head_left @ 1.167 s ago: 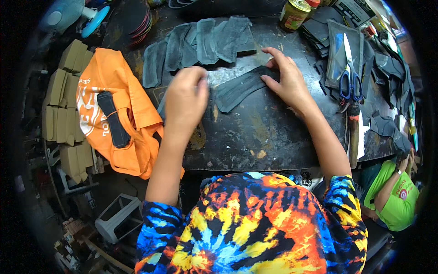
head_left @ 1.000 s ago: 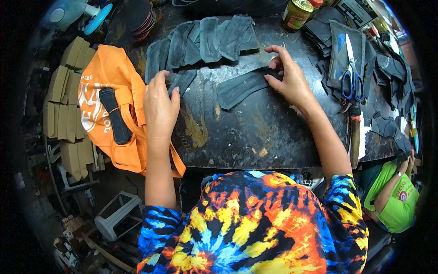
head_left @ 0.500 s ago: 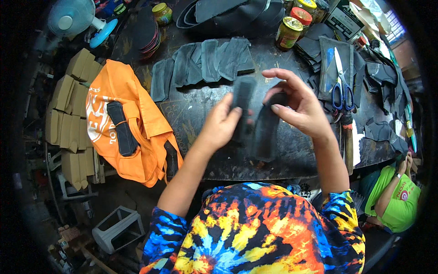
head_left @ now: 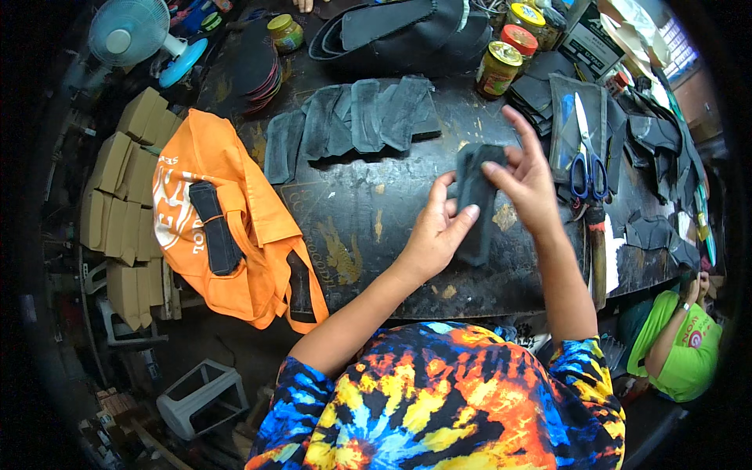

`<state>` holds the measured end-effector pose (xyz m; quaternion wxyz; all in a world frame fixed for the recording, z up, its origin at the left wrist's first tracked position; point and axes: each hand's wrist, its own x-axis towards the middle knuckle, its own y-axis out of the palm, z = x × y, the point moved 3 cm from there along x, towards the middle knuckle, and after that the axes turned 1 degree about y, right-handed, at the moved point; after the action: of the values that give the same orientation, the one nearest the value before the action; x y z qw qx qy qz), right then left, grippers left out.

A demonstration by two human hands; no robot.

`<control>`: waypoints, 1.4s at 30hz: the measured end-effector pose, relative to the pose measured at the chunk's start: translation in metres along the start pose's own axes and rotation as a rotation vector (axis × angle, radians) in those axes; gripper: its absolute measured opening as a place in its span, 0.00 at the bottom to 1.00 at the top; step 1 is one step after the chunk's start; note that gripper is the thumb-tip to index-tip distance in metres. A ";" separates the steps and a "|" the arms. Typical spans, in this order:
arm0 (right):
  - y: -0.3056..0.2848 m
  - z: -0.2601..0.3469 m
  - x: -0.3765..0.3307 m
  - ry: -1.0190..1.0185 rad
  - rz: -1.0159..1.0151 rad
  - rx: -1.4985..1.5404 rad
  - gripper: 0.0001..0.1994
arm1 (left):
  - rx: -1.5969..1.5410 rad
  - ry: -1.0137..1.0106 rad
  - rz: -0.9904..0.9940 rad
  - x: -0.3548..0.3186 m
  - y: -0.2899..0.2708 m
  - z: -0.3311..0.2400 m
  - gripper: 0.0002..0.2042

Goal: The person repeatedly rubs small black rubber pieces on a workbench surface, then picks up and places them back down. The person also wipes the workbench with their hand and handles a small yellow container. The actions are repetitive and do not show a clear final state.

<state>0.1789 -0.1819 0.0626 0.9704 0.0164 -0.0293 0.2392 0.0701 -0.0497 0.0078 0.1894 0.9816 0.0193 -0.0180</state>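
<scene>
Above the dark table, both my hands grip dark grey leather strips [head_left: 475, 207], held together upright like a small stack. My left hand [head_left: 437, 231] clasps the left edge, its thumb pointing up across the near face. With thumb and fingers my right hand [head_left: 526, 182] pinches the upper right end, its index finger stretched upward. How many strips are in the stack cannot be made out. Beyond my hands, a row of similar grey-black leather pieces [head_left: 366, 116] lies overlapping on the table.
On the left, an orange cloth bag [head_left: 270, 207] carries a tied black bundle [head_left: 213, 227]. Scissors [head_left: 581, 145] with blue handles lie at right beside a wooden-handled tool [head_left: 596, 254]. Jars [head_left: 499, 69] stand behind. A person in green [head_left: 685, 345] is at the lower right.
The strips, earlier apart with one in each hand, are now together. My left hand has moved right to meet my right hand. A hand's fingertips appear at the far edge.
</scene>
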 end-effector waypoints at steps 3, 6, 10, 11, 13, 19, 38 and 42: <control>-0.036 0.012 0.031 -0.037 0.018 -0.249 0.46 | 0.327 0.177 -0.040 -0.006 -0.023 -0.023 0.30; -0.054 0.010 0.056 -0.145 -0.154 -0.899 0.48 | 0.759 0.396 -0.274 -0.005 -0.078 -0.069 0.25; -0.025 0.002 0.067 -0.532 -0.178 -1.090 0.41 | 0.911 0.426 -0.720 0.015 -0.171 -0.121 0.25; -0.013 -0.005 0.074 -0.391 -0.099 -1.006 0.39 | 1.023 0.276 -0.746 0.027 -0.189 -0.127 0.27; 0.014 -0.014 0.089 -0.277 -0.017 -0.934 0.35 | 1.173 0.147 -0.663 0.045 -0.204 -0.128 0.33; 0.064 -0.036 0.120 -0.267 -0.089 -1.107 0.40 | 1.325 -0.025 -0.613 0.074 -0.200 -0.121 0.40; 0.128 -0.033 0.114 -0.674 0.182 -0.933 0.38 | 1.443 0.319 -0.455 0.100 -0.178 -0.102 0.15; 0.127 -0.035 0.109 -0.704 0.225 -0.946 0.37 | 1.495 0.325 -0.476 0.100 -0.179 -0.097 0.15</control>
<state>0.2180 -0.0175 0.0367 0.7731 -0.3420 -0.4538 0.2818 0.1642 0.1556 0.0273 -0.5326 0.8084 0.2383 0.0771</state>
